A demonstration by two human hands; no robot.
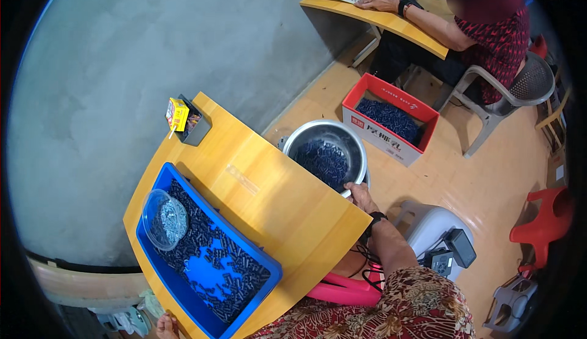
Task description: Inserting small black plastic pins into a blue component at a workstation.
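The right hand [361,196] grips the rim of a metal bowl [304,132] beside the table [269,198]. Small dark parts fill the bowl. The left hand [165,325] touches the blue tray's [269,273] near edge; its grip is hidden. The tray holds dark parts and a clear bowl [164,219]. A red box [384,136] has more.

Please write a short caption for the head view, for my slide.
Right hand grips steel bowl of dark parts beside table with blue tray.
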